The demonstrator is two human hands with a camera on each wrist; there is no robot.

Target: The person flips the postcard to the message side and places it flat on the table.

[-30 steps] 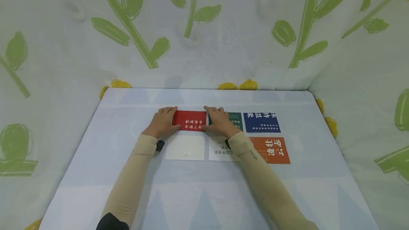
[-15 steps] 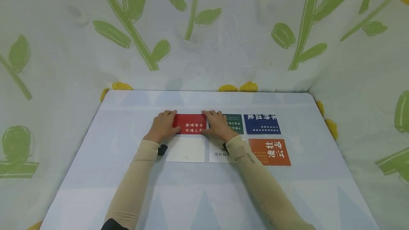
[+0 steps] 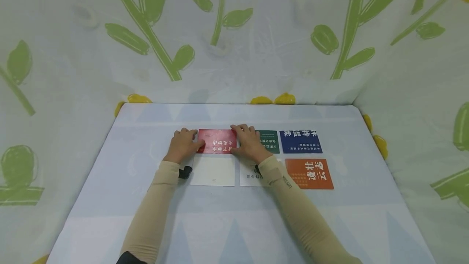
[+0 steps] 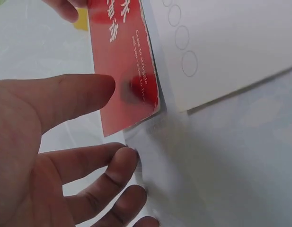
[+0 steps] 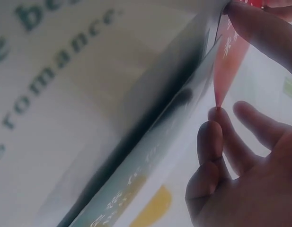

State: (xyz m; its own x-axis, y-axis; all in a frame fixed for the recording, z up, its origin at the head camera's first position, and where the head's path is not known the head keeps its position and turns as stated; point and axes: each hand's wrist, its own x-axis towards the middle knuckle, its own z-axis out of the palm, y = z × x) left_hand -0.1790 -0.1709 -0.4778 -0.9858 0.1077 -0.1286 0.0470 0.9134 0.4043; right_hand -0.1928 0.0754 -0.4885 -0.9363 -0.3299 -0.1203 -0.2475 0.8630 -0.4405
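A red postcard [image 3: 218, 141] with white writing lies at the left end of the back row in the head view. My right hand [image 3: 250, 143] spans its right end, thumb at the near corner and a fingertip at the far corner, as the right wrist view shows. At the other end is my left hand [image 3: 181, 146]; its thumb [image 4: 89, 97] reaches over the card, while its other fingers [image 4: 122, 168] are apart from the edge. A green postcard [image 3: 270, 141] lies partly under my right hand. In front of the red one is a white postcard [image 3: 213, 171].
A blue postcard [image 3: 300, 141] ends the back row on the right. Nearer stand an orange postcard [image 3: 311, 173] and a white postcard with dark writing [image 3: 253, 176], partly behind my right forearm. The pale tabletop [image 3: 220, 207] meets a flower-printed cloth wall [image 3: 271, 64].
My left fingers have drawn back leftward from the red postcard's far left corner. The red postcard now looks paler with glare. My right hand stays at its right end.
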